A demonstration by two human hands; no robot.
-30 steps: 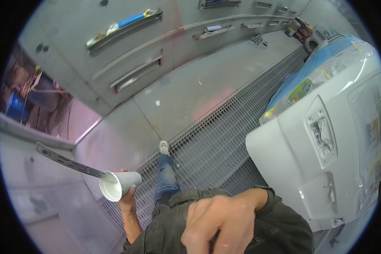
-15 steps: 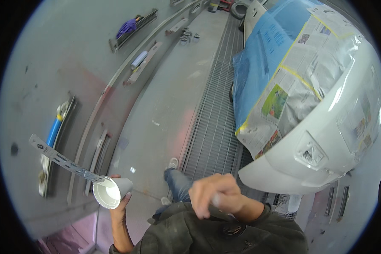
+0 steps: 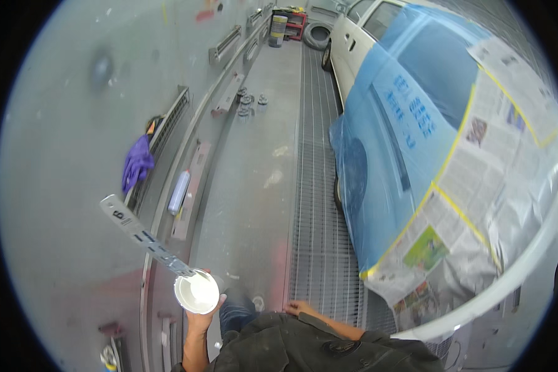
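My left hand (image 3: 199, 321) is wrapped round a white cup (image 3: 185, 302) with white liquid, seemingly paint, inside. A flat metal mixing stick (image 3: 146, 235) with slots stands tilted in the cup, its upper end leaning out to the left over the rim. Low in front of my body is my right hand (image 3: 299, 307), with nothing visible in it and its fingers loosely apart. Part of that hand is hidden by my dark jacket (image 3: 279, 341).
At right stands a white car (image 3: 347, 65) masked with blue film (image 3: 378, 186), newspaper (image 3: 471, 211) and yellow tape. Floor grating (image 3: 316, 186) runs beside it. Wall holders at left carry a purple cloth (image 3: 137, 162) and a bottle (image 3: 179, 192). Several small cups (image 3: 247, 104), a drum (image 3: 278, 31) and a tyre (image 3: 317, 36) stand farther off.
The view has tilted up and shows more of the far floor and car. My right hand has dropped from a raised, curled position to low by my body. The left still holds the cup.
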